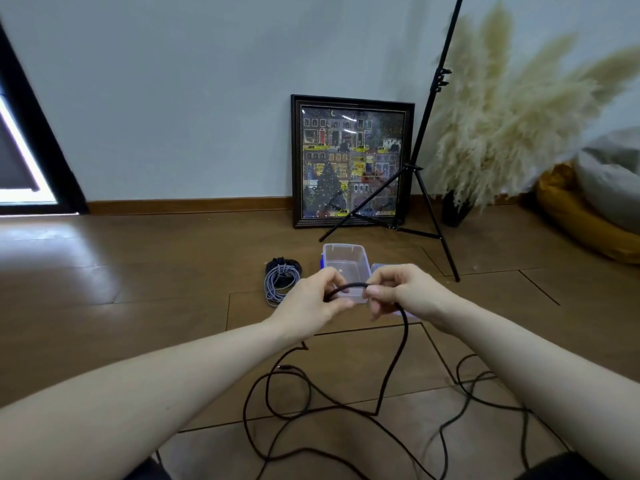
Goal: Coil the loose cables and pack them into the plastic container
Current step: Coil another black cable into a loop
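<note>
A long black cable (394, 362) sprawls in loose loops over the wooden floor in front of me. My left hand (317, 299) and my right hand (398, 292) both pinch one raised stretch of it, a short arc spanning between them. From my right hand the cable hangs down to the floor. Behind my hands stands the clear plastic container (343, 256), open and with nothing visible inside. Its lid (377, 268) lies to its right, mostly hidden by my right hand. A coiled grey cable (280, 282) lies left of the container, with a coiled black cable (282, 263) just behind it.
A framed picture (351, 161) leans on the wall behind the container. A black tripod stand (429, 216) spreads its legs at the right. Pampas grass in a dark vase (455, 209) and a yellow cushion (581, 220) fill the far right.
</note>
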{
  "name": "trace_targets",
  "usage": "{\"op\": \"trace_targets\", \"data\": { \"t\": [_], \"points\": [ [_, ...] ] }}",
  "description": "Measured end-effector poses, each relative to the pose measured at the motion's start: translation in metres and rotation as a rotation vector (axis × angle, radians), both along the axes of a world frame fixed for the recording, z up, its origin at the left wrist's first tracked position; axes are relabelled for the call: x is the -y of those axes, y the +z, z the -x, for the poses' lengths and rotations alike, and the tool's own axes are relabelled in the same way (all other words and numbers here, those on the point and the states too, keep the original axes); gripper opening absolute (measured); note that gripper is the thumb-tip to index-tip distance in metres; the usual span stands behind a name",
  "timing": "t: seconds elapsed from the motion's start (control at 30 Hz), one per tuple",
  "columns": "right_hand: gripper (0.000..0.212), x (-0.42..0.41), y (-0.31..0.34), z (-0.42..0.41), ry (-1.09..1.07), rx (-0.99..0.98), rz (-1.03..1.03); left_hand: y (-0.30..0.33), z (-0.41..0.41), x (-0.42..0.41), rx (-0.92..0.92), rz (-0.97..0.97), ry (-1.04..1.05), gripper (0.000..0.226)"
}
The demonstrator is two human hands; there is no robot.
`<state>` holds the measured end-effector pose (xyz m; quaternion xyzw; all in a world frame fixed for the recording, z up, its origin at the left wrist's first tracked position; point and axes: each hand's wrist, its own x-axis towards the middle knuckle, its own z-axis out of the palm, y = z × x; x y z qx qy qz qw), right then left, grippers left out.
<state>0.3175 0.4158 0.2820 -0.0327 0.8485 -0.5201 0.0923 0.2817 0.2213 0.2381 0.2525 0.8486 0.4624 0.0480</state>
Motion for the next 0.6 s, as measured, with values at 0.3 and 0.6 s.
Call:
{"op": "trace_targets", "data": {
  "t": [0.3,0.6],
  "points": [
    [0.022,-0.032,0.01,0.003,-0.261,-0.126,0.173,-0.001,0.011,0.032,0.106,-0.046,0.086,0.007],
    [0.035,-0.019,0.009,0.0,-0.167,-0.017,-0.038,0.039,0.013,0.029,0.002,-0.188,0.157,0.005]
  ]
}}
